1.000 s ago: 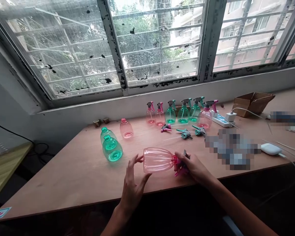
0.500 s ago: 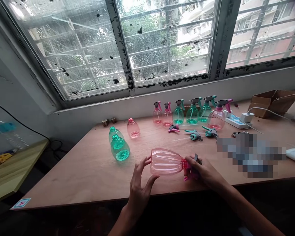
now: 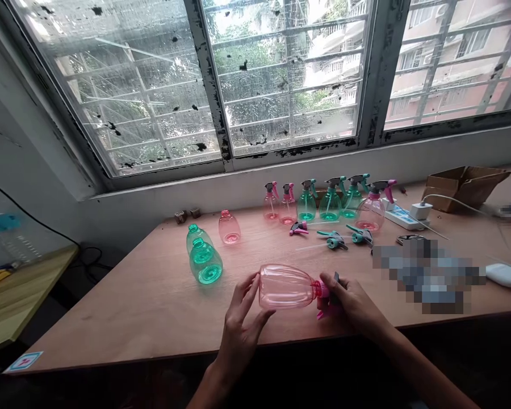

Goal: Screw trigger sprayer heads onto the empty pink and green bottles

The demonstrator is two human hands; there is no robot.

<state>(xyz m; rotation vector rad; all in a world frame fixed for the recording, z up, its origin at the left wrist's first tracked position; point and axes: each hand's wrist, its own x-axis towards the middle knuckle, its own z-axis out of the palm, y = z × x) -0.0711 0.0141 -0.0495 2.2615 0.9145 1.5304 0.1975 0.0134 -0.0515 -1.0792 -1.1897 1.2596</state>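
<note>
A clear pink bottle (image 3: 286,287) lies sideways in the air above the table's front edge, its base to the left. My left hand (image 3: 243,315) is at that base, fingertips on the upper edge and thumb by the lower edge. My right hand (image 3: 350,300) is closed around a pink-and-grey spray head (image 3: 325,289) at the bottle's neck; the fingers hide much of it. Beyond my left hand stand two open green bottles (image 3: 208,268) and an open pink bottle (image 3: 229,228). Loose spray heads (image 3: 334,239) in teal-grey and pink-grey lie past the bottle.
Several spray bottles (image 3: 330,205) with heads on line the window side. At the right are a power strip (image 3: 404,216), a cardboard box (image 3: 464,190), a white mouse-like object (image 3: 506,275) and a blurred-out patch. The wooden table (image 3: 132,307) ends just before my body.
The view has shifted slightly. My left fingers have drawn closer together at the bottle's base. My right hand stays on the spray head at the neck.
</note>
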